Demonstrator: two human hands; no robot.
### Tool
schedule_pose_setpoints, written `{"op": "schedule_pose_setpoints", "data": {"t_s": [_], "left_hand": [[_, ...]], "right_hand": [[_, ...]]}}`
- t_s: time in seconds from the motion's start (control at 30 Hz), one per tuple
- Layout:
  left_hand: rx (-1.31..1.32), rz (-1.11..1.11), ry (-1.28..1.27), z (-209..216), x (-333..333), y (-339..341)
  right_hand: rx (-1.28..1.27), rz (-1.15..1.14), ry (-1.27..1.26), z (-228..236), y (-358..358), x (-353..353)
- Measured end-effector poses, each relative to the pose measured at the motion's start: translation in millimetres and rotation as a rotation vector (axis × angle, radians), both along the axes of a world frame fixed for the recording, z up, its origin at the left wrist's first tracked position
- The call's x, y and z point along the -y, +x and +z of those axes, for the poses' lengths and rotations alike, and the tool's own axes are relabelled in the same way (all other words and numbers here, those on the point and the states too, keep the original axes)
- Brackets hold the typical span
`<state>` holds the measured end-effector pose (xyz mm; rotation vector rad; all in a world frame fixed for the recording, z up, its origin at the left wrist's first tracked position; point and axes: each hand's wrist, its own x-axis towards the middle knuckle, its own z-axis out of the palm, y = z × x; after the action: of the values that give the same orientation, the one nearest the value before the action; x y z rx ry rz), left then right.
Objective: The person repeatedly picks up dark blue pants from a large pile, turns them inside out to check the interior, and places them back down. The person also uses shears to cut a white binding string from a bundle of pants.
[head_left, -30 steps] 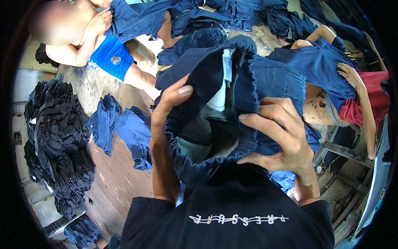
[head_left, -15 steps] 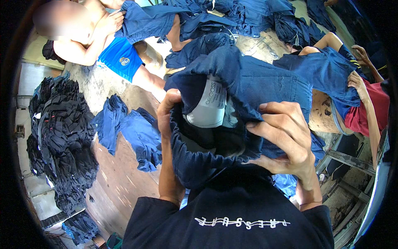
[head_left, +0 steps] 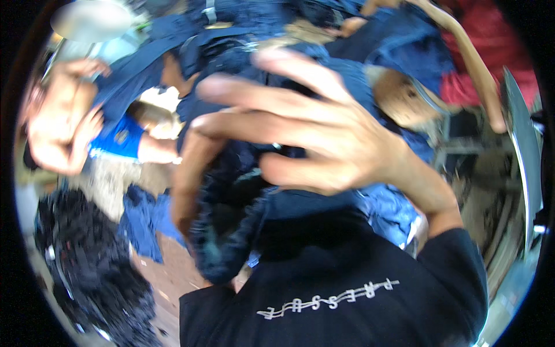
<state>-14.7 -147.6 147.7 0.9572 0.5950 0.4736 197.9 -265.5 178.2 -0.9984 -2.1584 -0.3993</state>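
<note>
Navy elastic-waist trousers (head_left: 222, 243) hang in front of my chest, the gathered waistband facing me and partly parted, with a dark inside. At the waistband's left side, my left hand (head_left: 193, 165) is closed on the cloth; its fingertips are partly covered. My right hand (head_left: 347, 136) is spread across the top of the trousers, fingers apart and smeared by motion. It hides much of the waistband, and I cannot tell whether it touches the cloth. Blue cloth (head_left: 390, 211) lies beside my right forearm.
A large heap of black garments (head_left: 92, 266) lies at the left, near some blue garments (head_left: 141, 220) on the floor. Far left, a person in blue shorts (head_left: 118, 139) handles navy cloth. Another person in red (head_left: 488, 52) sits far right. More navy garments (head_left: 243, 20) are piled beyond.
My right hand has let go of the waistband's right side and swung up and left across the trousers, fingers spread. My left hand and the trousers have shifted left. The view has turned.
</note>
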Motion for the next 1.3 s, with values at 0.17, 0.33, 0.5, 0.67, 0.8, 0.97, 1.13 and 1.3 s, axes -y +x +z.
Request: {"op": "schedule_pose_setpoints", "data": {"t_s": [0.17,0.33,0.5,0.67,0.8,0.97,1.13,1.3], "left_hand": [[0.275,-0.275,0.125,26,18,21],[0.125,-0.114,0.645,18,-93,17],[-0.507,-0.355,0.939,-135,-174,67],[-0.626,-0.294,0.411,-198,-164,75],[-0.534,-0.329,0.127,-185,-159,72],[-0.395,-0.491,0.926,-199,-161,71],[-0.401,-0.387,0.666,-210,-161,55],[-0.394,-0.356,0.626,-208,-160,52]], "right_hand": [[-0.207,0.061,-0.021,-9,36,12],[-0.749,-0.523,0.011,-26,112,104],[-1.115,-1.026,0.026,-63,148,245],[-1.118,-1.358,-0.219,-99,152,375],[-0.48,-1.818,-0.327,-89,149,443],[-0.124,-1.918,-0.639,-81,130,470],[-0.082,-1.979,-0.888,-194,71,459],[-0.575,-1.836,-1.295,-337,-28,398]]}}
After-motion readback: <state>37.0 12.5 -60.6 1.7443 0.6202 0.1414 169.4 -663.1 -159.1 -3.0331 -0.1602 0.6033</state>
